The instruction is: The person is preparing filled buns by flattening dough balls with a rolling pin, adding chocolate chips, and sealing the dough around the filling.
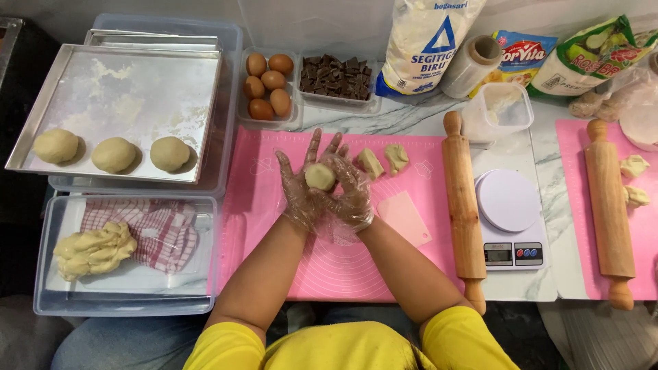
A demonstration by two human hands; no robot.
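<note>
The left hand [299,186] and right hand [349,192], both in clear plastic gloves, are cupping together around a small dough ball [319,176] above the pink mat [274,226]. The ball is sitting between the palms (round, so no long axis), fingers spread and pointing away from the body. Two more dough pieces [384,160] are lying on the mat just right of the hands, nearer the right one.

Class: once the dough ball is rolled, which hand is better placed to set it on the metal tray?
Probably left hand: the silver metal tray lies on its side, while the small pale dough ball sits between both gloved hands.
</note>
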